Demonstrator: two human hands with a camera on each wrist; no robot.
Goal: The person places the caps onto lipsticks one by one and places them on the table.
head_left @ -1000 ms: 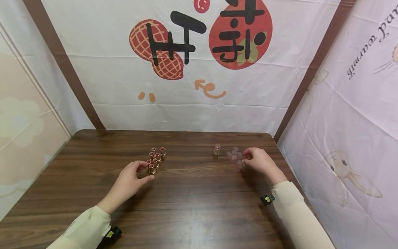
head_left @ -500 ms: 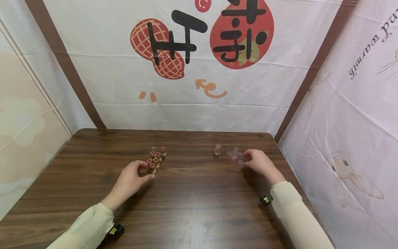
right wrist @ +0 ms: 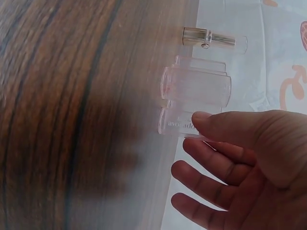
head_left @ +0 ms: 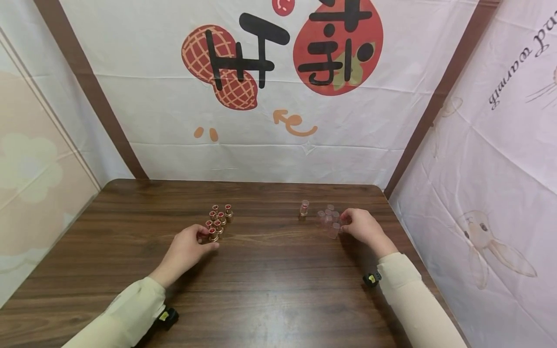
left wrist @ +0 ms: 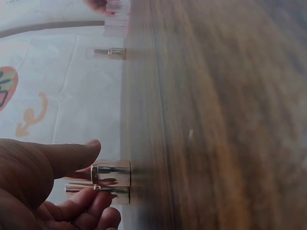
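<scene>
Several gold lipsticks with red tips stand upright in a cluster at left in the head view. My left hand (head_left: pixel 184 249) is at the front lipstick (head_left: pixel 212 235), thumb and fingers on either side; in the left wrist view the thumb (left wrist: pixel 79 158) stands apart from that tube, while the fingertips reach it from below. On the right, my right hand (head_left: pixel 361 224) pinches the nearest clear lipstick cap (right wrist: pixel 180 125) between thumb and index finger, its other fingers loosely bent. More clear caps (head_left: pixel 328 217) stand bunched beside it.
One lipstick (head_left: pixel 303 210) wearing a clear cap stands upright left of the bunched caps. Everything is on a brown wooden table (head_left: pixel 270 290). A printed white cloth (head_left: pixel 270 159) hangs behind the table's far edge, with another cloth (head_left: pixel 474 217) along the right.
My left hand has shifted slightly forward and right, its fingers closer around the front lipstick. The right hand has stayed nearly still at the caps.
</scene>
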